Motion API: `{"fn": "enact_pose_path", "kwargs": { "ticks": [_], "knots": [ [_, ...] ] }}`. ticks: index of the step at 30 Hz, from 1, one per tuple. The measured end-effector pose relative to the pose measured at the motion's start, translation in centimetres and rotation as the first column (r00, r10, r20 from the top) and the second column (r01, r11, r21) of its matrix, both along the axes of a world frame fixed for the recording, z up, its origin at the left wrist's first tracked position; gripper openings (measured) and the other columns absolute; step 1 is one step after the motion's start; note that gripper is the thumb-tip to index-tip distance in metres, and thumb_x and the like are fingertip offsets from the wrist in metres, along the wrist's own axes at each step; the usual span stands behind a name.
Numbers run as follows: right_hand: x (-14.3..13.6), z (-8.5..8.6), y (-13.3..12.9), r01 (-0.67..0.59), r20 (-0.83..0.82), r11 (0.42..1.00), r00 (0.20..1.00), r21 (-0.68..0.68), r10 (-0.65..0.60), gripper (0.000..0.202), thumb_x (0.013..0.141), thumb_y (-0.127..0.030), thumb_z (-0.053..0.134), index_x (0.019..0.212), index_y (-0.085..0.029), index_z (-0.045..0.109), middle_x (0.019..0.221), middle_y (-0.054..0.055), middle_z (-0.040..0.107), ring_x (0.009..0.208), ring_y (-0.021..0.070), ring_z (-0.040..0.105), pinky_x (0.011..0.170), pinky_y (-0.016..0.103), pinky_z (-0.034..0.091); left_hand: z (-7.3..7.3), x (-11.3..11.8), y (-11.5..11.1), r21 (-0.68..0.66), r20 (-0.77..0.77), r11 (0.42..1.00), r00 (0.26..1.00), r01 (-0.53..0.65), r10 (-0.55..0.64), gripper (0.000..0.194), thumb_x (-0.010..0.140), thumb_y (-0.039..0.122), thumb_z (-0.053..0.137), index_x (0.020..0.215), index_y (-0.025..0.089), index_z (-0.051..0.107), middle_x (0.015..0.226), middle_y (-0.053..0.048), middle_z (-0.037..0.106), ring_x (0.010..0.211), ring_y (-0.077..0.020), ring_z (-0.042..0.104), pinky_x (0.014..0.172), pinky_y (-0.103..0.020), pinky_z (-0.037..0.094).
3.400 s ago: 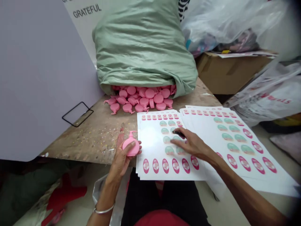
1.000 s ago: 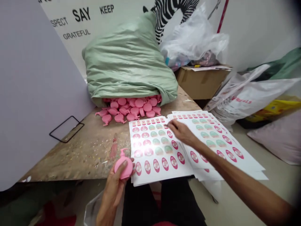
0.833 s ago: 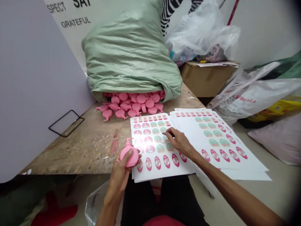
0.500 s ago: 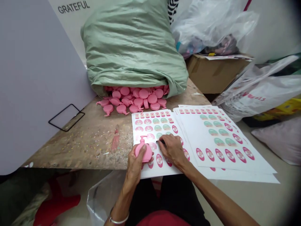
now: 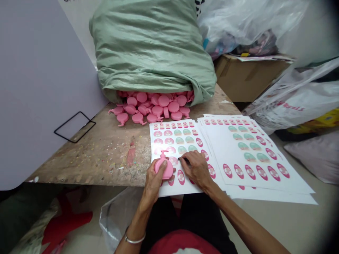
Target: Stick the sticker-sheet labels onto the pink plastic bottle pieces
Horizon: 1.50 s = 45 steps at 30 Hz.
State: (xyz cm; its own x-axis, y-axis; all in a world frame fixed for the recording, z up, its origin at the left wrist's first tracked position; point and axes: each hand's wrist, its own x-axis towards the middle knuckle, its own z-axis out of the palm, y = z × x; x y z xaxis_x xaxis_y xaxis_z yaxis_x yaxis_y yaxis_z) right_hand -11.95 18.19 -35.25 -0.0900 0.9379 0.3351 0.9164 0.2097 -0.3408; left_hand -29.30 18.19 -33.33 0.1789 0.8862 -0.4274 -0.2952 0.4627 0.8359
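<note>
My left hand [image 5: 155, 178] is closed around a small pink toy pump bottle [image 5: 164, 169], its flat round face up and its pump pointing away from me. Under both hands lies a white sticker sheet [image 5: 169, 190] printed with pink and green labels. My right hand [image 5: 196, 167] rests on that sheet, fingers pinched on a thin dark tool [image 5: 179, 159]. The tool's tip is beside a round pink sticker [image 5: 173, 161], just right of the bottle. Its exact kind is too small to tell.
A green sack [image 5: 153, 53] spills many pink bottles [image 5: 157, 110] onto the worn wooden table [image 5: 106, 155]. More sticker sheets [image 5: 219, 148] overlap on the right. A black wire frame [image 5: 75, 127] stands at the left panel. A cardboard box [image 5: 246, 76] and plastic bags [image 5: 291, 106] are at right.
The camera view has shifted slightly, so the scene sits a little higher and further right. Both hands keep their grips, with the tool's tip still by the round pink sticker.
</note>
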Motion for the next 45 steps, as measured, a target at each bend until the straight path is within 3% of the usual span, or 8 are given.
{"fn": "enact_pose_path", "kwargs": {
  "ticks": [5,12,19,24,27,30,34,45],
  "knots": [
    [0.0,0.0,0.1,0.02,0.031,1.0,0.999,-0.009,-0.019,0.019,0.09,-0.021,0.048,0.074,-0.019,0.056,0.068,0.004,0.058,0.072,0.0186,0.048,0.069,0.033,0.026,-0.1,-0.1,-0.1,-0.005,0.009,1.0,1.0,-0.01,0.01,0.045,0.077,0.046,0.068,0.106,0.013,0.057,0.117,-0.017,0.061,0.085,-0.028,0.071,0.059,-0.03,0.059],
    [0.2,0.0,0.2,0.003,-0.07,0.998,0.998,-0.066,-0.008,0.016,0.086,-0.029,0.057,0.073,-0.019,0.055,0.068,0.002,0.06,0.072,0.0184,0.05,0.07,0.033,0.029,0.2,-0.1,0.0,-0.01,0.002,1.0,1.0,-0.007,0.007,0.048,0.075,0.047,0.069,0.107,0.013,0.059,0.112,-0.016,0.063,0.084,-0.0272,0.071,0.061,-0.031,0.059],
    [-0.1,-0.2,0.3,0.021,-0.236,1.0,0.972,0.009,-0.019,0.018,0.082,-0.032,0.061,0.071,-0.02,0.055,0.065,0.002,0.059,0.066,0.0173,0.05,0.071,0.035,0.037,0.0,0.1,-0.1,0.002,0.009,0.999,0.999,-0.04,0.04,0.048,0.074,0.047,0.07,0.107,0.015,0.058,0.098,-0.01,0.066,0.076,-0.0221,0.071,0.059,-0.028,0.058],
    [0.1,1.6,0.4,0.055,-0.595,0.986,0.792,-0.157,-0.139,0.023,0.081,-0.041,0.063,0.073,-0.02,0.056,0.069,0.001,0.059,0.065,0.0155,0.054,0.062,0.031,0.045,0.2,0.0,-0.4,0.033,0.024,0.995,0.995,-0.093,0.092,0.044,0.077,0.045,0.068,0.107,0.015,0.055,0.085,-0.005,0.065,0.071,-0.0182,0.069,0.058,-0.025,0.056],
    [-0.2,3.4,0.1,0.038,-0.683,0.983,0.714,-0.181,-0.153,0.024,0.081,-0.044,0.063,0.081,-0.02,0.065,0.077,0.003,0.066,0.069,0.0164,0.059,0.064,0.031,0.049,1.1,-0.1,-0.6,0.005,0.114,0.994,0.987,-0.113,0.112,0.046,0.078,0.05,0.066,0.106,0.015,0.056,0.083,-0.006,0.065,0.071,-0.0184,0.068,0.056,-0.023,0.054],
    [-1.1,4.7,-0.6,-0.046,-0.682,0.987,0.727,-0.155,-0.074,0.024,0.082,-0.042,0.063,0.091,-0.022,0.072,0.089,0.005,0.071,0.079,0.019,0.062,0.069,0.033,0.051,2.2,-0.2,-0.7,-0.051,0.161,0.991,0.978,-0.124,0.131,0.056,0.081,0.06,0.056,0.111,0.013,0.058,0.086,-0.01,0.068,0.07,-0.019,0.067,0.056,-0.027,0.055],
    [-2.4,5.4,-1.5,-0.114,-0.666,0.985,0.746,-0.132,-0.003,0.019,0.084,-0.037,0.062,0.092,-0.024,0.073,0.086,0.004,0.072,0.08,0.0192,0.062,0.074,0.036,0.05,2.8,-0.3,-0.9,-0.075,0.199,0.991,0.972,-0.112,0.125,0.066,0.082,0.066,0.047,0.117,0.011,0.059,0.091,-0.012,0.069,0.067,-0.0183,0.065,0.061,-0.034,0.058],
    [-3.1,6.3,-1.9,-0.115,-0.544,0.991,0.837,-0.061,0.064,0.018,0.087,-0.036,0.058,0.09,-0.023,0.072,0.073,0.003,0.068,0.069,0.0181,0.055,0.073,0.037,0.044,3.1,-0.2,-1.2,-0.007,0.197,0.993,0.973,-0.119,0.118,0.06,0.086,0.063,0.044,0.108,0.011,0.062,0.089,-0.011,0.069,0.077,-0.0211,0.067,0.067,-0.035,0.059]
  ]
}}
